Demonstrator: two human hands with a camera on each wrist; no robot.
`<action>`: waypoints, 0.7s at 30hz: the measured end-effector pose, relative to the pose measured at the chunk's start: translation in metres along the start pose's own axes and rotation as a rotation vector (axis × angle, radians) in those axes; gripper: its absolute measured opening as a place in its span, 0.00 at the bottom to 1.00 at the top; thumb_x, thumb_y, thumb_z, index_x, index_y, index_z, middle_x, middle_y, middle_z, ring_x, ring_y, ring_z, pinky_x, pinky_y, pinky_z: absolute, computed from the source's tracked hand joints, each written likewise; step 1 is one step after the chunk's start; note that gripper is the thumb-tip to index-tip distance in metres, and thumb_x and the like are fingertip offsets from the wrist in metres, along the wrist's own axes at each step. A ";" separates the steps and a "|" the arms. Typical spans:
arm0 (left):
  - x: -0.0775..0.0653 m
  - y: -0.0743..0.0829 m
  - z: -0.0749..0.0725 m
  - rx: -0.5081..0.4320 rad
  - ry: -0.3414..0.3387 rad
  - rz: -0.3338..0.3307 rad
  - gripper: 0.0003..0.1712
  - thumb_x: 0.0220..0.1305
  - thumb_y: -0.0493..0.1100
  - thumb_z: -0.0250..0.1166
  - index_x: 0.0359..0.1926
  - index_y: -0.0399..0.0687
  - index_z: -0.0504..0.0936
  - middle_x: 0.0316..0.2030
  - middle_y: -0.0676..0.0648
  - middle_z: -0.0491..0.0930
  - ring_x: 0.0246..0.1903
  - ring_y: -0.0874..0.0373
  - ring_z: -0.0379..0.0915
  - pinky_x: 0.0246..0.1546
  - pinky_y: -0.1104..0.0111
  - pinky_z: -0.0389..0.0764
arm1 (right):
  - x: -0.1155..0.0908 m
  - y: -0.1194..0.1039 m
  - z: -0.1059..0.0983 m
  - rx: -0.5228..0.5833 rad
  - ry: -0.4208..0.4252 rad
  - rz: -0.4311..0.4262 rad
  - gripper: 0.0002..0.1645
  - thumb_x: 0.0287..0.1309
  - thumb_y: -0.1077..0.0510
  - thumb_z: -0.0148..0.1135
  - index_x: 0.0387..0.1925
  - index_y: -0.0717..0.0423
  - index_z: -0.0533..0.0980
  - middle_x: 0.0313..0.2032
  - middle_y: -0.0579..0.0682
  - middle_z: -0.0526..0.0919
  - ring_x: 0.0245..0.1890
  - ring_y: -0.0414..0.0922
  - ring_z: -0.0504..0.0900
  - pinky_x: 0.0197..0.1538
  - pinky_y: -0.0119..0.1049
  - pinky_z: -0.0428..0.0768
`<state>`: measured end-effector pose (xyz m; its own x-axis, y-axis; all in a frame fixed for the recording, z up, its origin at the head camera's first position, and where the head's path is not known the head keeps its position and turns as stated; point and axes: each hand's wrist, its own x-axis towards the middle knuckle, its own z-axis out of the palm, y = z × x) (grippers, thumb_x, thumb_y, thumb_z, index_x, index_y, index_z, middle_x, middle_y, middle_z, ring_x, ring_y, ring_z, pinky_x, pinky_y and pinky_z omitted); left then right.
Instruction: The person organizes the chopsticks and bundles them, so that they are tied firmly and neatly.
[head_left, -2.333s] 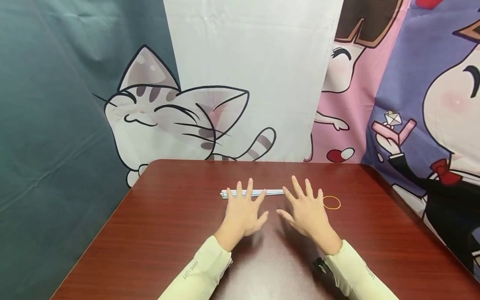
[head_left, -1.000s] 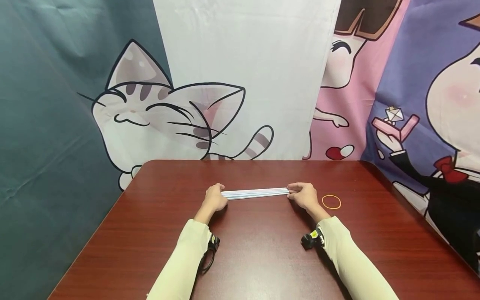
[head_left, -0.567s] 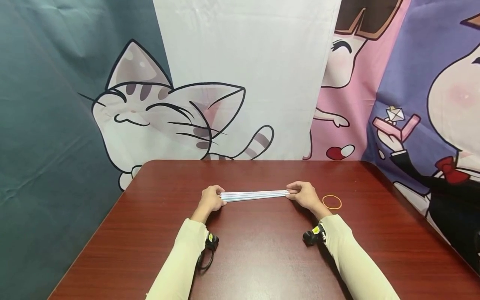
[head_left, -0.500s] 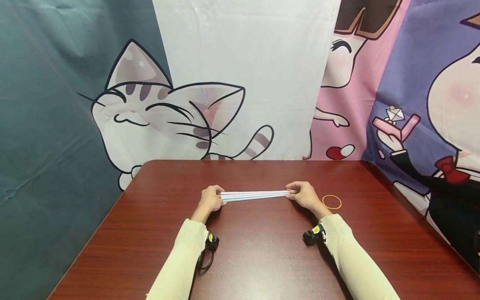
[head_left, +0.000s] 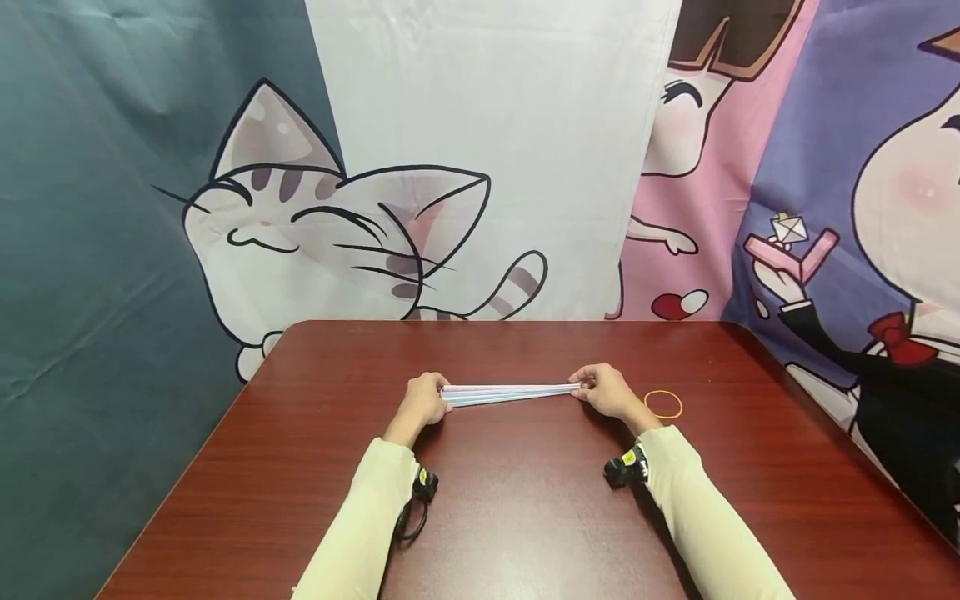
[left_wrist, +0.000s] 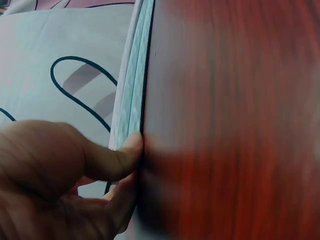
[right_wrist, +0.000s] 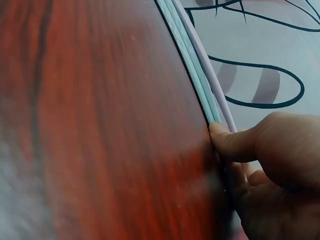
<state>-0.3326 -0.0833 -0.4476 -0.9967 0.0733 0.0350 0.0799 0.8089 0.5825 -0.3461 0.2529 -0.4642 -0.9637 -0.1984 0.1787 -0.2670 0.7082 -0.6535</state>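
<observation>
A bundle of slim pale-blue and pale-pink chopsticks [head_left: 506, 395] lies crosswise near the far side of the table. My left hand [head_left: 424, 398] pinches its left end, where the bundle looks wider. In the left wrist view, the thumb presses the near side of the chopsticks [left_wrist: 131, 100], which carry a faint raised pattern. At the narrower right end, my right hand [head_left: 606, 390] pinches the sticks between thumb and fingers. The right wrist view shows a small gap between a pink chopstick [right_wrist: 212, 75] and the blue ones. Both extreme ends are hidden by the fingers.
A thin yellow rubber band [head_left: 663, 404] lies on the table just right of my right hand. The reddish-brown wooden table [head_left: 517, 517] has rounded far corners. Behind it hangs a printed cartoon cloth [head_left: 525, 125]. Small black cameras [head_left: 624, 469] sit at both wrists.
Both hands, earlier spread open above the table, have moved apart and taken hold of the bundle's two ends. Since then, its left end has shifted slightly nearer. The rubber band stays put.
</observation>
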 end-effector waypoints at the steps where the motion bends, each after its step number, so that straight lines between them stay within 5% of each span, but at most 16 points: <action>1: 0.000 0.000 0.000 0.022 -0.012 0.011 0.15 0.48 0.33 0.74 0.39 0.39 0.83 0.32 0.44 0.81 0.42 0.45 0.75 0.49 0.58 0.77 | 0.000 0.000 0.000 0.004 -0.004 -0.002 0.09 0.52 0.68 0.70 0.38 0.64 0.83 0.26 0.48 0.82 0.30 0.41 0.76 0.36 0.35 0.73; 8: 0.001 0.000 -0.002 0.099 -0.067 0.068 0.17 0.49 0.35 0.74 0.40 0.38 0.79 0.35 0.42 0.81 0.46 0.41 0.76 0.54 0.56 0.74 | -0.001 0.002 -0.003 0.037 -0.029 -0.020 0.09 0.52 0.68 0.70 0.38 0.65 0.83 0.26 0.48 0.82 0.29 0.41 0.75 0.35 0.33 0.73; 14: -0.002 0.001 -0.005 0.099 -0.087 0.074 0.18 0.49 0.34 0.74 0.42 0.39 0.79 0.36 0.43 0.81 0.44 0.44 0.76 0.51 0.57 0.76 | 0.000 0.004 -0.003 0.068 -0.067 -0.021 0.12 0.51 0.65 0.72 0.39 0.64 0.83 0.26 0.46 0.82 0.28 0.40 0.76 0.33 0.31 0.72; 21: -0.004 0.000 -0.008 0.138 -0.112 0.155 0.15 0.50 0.33 0.73 0.41 0.39 0.83 0.36 0.43 0.83 0.43 0.45 0.77 0.48 0.57 0.77 | -0.001 0.009 -0.004 0.063 -0.081 -0.070 0.09 0.49 0.63 0.75 0.34 0.61 0.84 0.22 0.44 0.79 0.25 0.38 0.74 0.31 0.30 0.71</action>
<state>-0.3286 -0.0885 -0.4413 -0.9652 0.2609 0.0203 0.2407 0.8546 0.4601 -0.3477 0.2619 -0.4669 -0.9385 -0.3021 0.1671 -0.3306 0.6469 -0.6872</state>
